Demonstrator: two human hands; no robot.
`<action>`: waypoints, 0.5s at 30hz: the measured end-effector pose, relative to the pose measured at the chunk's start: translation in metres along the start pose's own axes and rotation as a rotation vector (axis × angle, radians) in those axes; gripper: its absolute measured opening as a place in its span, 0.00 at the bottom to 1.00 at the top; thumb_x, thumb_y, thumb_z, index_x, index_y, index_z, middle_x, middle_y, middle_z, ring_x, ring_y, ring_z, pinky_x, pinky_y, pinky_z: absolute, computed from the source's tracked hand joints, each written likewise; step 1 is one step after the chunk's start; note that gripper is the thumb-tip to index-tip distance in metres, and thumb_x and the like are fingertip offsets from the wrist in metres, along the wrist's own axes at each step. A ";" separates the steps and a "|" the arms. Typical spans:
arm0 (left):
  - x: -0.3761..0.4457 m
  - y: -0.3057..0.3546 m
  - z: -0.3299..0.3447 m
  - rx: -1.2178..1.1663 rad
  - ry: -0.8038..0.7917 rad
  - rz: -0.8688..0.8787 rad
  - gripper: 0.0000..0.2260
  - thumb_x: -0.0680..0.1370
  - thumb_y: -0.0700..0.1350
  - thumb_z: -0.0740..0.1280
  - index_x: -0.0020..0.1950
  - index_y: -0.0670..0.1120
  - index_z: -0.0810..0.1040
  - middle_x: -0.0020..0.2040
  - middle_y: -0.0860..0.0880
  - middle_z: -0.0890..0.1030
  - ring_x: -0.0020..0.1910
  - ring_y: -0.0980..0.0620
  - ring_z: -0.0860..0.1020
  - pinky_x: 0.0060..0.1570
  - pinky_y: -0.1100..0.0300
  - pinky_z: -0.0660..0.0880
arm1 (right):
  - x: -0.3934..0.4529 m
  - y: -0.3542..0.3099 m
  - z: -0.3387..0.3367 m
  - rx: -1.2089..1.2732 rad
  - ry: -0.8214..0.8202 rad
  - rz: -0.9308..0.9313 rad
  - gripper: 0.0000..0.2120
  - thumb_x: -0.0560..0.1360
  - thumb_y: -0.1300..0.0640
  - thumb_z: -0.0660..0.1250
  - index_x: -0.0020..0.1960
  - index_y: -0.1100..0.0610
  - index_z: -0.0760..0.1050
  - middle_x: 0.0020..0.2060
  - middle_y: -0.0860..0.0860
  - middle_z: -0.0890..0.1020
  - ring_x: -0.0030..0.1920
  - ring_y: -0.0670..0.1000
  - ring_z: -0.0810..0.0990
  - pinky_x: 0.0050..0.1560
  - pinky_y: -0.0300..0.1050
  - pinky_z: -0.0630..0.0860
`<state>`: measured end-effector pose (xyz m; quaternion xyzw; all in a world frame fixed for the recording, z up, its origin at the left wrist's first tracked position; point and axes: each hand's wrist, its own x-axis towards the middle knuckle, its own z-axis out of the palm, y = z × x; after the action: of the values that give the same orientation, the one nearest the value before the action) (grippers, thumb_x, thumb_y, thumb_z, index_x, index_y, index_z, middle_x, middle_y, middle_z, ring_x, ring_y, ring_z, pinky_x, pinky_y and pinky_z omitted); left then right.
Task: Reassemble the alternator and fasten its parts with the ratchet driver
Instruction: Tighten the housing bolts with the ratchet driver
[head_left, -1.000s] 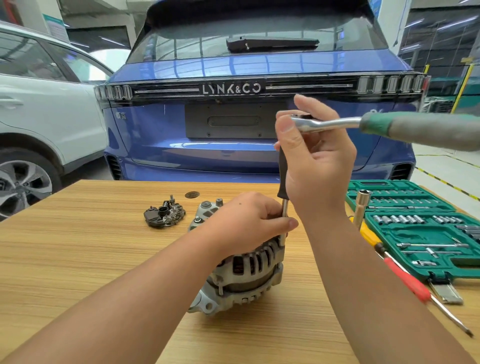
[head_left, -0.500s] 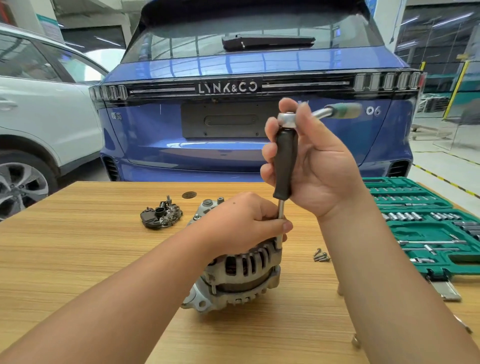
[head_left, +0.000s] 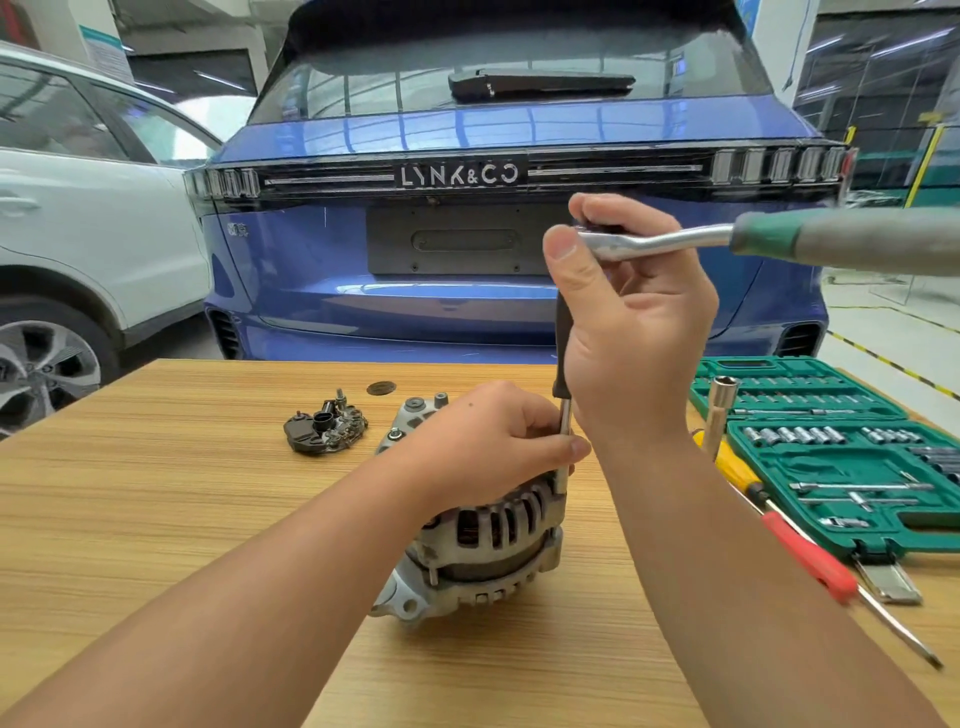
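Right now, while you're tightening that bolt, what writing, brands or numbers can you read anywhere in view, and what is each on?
"LYNK&CO": white lettering on the black light bar across the blue car's tailgate.
Small badge at the tailgate's left edge: too blurred to read.
Blue-green sign on the pillar at upper left: too blurred to read.
Green socket-set case, grey alternator, ratchet driver: no markings legible.

Car workshop: blue Lynk & Co hatchback (head_left: 498, 218) and white SUV (head_left: 88, 218) parked far, green socket-set case (head_left: 831, 457) right.
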<state>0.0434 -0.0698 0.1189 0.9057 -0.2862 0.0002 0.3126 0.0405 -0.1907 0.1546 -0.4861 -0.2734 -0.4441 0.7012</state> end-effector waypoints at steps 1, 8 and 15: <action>0.000 0.000 0.000 0.000 0.004 -0.007 0.12 0.82 0.55 0.67 0.45 0.51 0.85 0.27 0.57 0.76 0.25 0.61 0.69 0.26 0.69 0.65 | -0.001 0.001 0.001 -0.030 0.010 -0.009 0.08 0.76 0.65 0.73 0.53 0.56 0.78 0.39 0.41 0.84 0.37 0.40 0.78 0.41 0.34 0.75; 0.004 0.003 0.000 0.064 0.015 -0.049 0.18 0.82 0.54 0.66 0.33 0.54 0.74 0.25 0.60 0.73 0.25 0.61 0.70 0.26 0.71 0.65 | 0.011 -0.001 -0.009 0.228 -0.118 0.388 0.12 0.82 0.49 0.59 0.58 0.54 0.77 0.45 0.56 0.86 0.36 0.52 0.83 0.36 0.41 0.76; -0.001 0.005 -0.003 0.081 -0.039 -0.037 0.17 0.82 0.57 0.66 0.45 0.45 0.84 0.41 0.46 0.85 0.38 0.47 0.80 0.39 0.53 0.76 | 0.031 -0.005 -0.023 0.465 -0.330 0.943 0.27 0.83 0.35 0.50 0.57 0.53 0.79 0.40 0.47 0.85 0.30 0.46 0.79 0.34 0.40 0.73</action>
<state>0.0408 -0.0711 0.1235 0.9227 -0.2750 -0.0117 0.2700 0.0491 -0.2234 0.1739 -0.4515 -0.2231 0.0720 0.8609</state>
